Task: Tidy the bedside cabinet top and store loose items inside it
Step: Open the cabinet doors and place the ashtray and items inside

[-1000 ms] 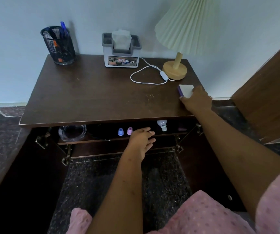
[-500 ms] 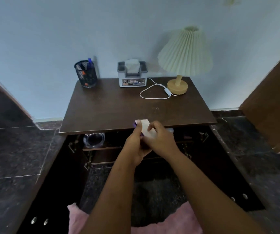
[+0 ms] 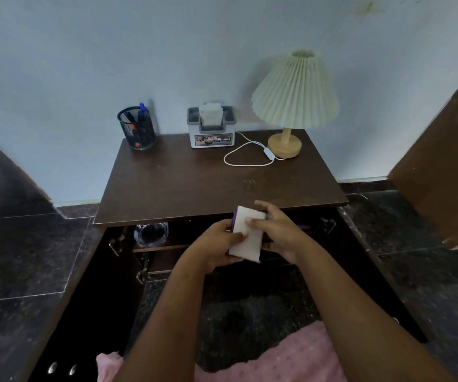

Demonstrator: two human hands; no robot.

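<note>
Box (image 3: 245, 234) off cabinet top (image 3: 194, 183) since a second ago | left hand (image 3: 214, 244), right hand (image 3: 280, 232) both grasp it

Dim, soft light; wide-angle edge distortion.

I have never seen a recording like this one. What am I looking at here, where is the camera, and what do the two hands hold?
There is no machine here: a person works with bare hands, and the camera sits on the person's head, looking forward and down. That is why you see two arms from above. The left hand and right hand together hold a white block with a purple edge, near the front edge of the cabinet top. On it stand a mesh pen holder, a tissue box and a lamp with its white cord.
</note>
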